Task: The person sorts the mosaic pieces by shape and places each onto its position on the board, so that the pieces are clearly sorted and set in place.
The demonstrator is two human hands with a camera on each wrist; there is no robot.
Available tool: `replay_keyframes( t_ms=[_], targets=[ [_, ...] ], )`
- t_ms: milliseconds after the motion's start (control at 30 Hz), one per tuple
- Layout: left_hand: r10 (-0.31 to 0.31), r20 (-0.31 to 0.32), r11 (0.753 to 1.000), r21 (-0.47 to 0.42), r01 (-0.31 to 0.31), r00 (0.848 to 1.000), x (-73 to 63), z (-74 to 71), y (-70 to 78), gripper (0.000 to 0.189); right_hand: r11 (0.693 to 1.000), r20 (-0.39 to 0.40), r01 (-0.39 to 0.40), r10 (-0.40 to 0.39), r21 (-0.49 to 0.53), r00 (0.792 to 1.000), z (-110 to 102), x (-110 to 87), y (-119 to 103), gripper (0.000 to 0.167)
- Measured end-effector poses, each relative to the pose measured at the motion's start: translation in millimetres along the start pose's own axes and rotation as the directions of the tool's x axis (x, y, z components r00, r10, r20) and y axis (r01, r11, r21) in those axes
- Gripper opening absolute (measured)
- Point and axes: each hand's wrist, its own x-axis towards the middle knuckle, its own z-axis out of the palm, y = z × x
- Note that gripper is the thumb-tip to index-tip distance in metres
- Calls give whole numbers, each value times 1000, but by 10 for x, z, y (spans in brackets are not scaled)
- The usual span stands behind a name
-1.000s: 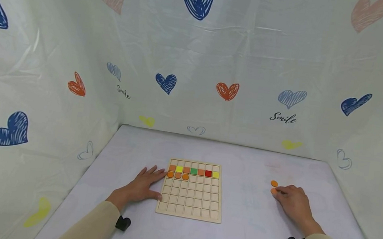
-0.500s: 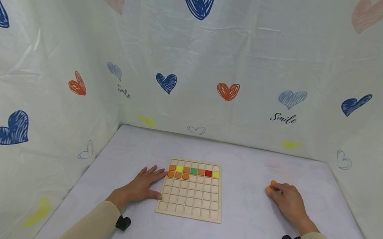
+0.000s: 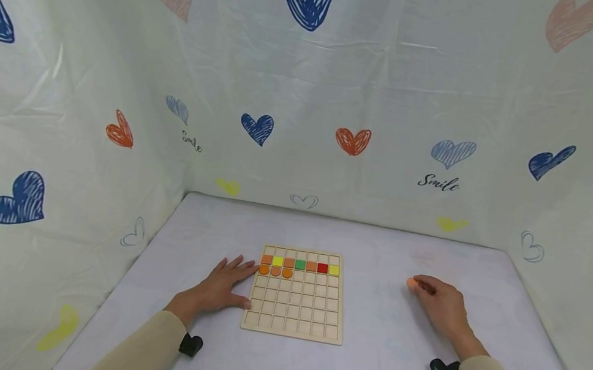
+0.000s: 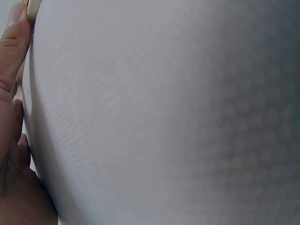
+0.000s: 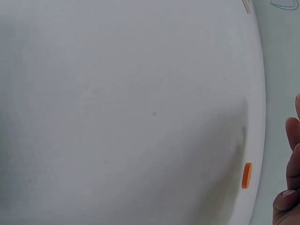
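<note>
My left hand (image 3: 222, 286) lies with fingers spread at the left edge of a wooden grid board (image 3: 293, 320), fingertips and thumb right at its rim. In the left wrist view, that hand (image 4: 11, 108) shows along the left border, fingertip at the board's edge (image 4: 33, 9). My right hand (image 3: 440, 304) pinches an orange disc (image 3: 411, 283) at its fingertips, to the right of the board. In the right wrist view, an orange disc (image 5: 247, 176) rests on the table below the right hand (image 5: 289, 164); the pinched one is hidden there.
One board row holds colored squares, including a green square (image 3: 300, 265) and a red square (image 3: 322, 268). Below them, three orange discs (image 3: 276, 272) sit at the left end of the following row. A white table (image 3: 364, 360) stands before a heart-print curtain (image 3: 396, 98).
My right hand has moved left and slightly away from me, an orange disc at its fingertips. The other loose disc is now hidden behind the hand in the head view. The left hand stays still.
</note>
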Motion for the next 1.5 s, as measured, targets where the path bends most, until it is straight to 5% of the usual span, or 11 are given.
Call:
replay_keyframes(
  t_ms=[400, 833, 1500],
  targets=[
    [2, -10, 1000, 5, -2, 1000, 10, 10, -17, 96, 990, 19, 2, -5, 139, 1000, 18, 135, -356, 41],
    [8, -16, 1000, 1, -8, 1000, 9, 12, -16, 95, 981, 16, 66, -70, 184, 997, 193, 242, -650, 35],
    [6, -12, 1000, 15, -5, 1000, -16, 9, -7, 95, 967, 95, 42, -68, 252, 993, 480, 312, -1105, 34]
  ],
)
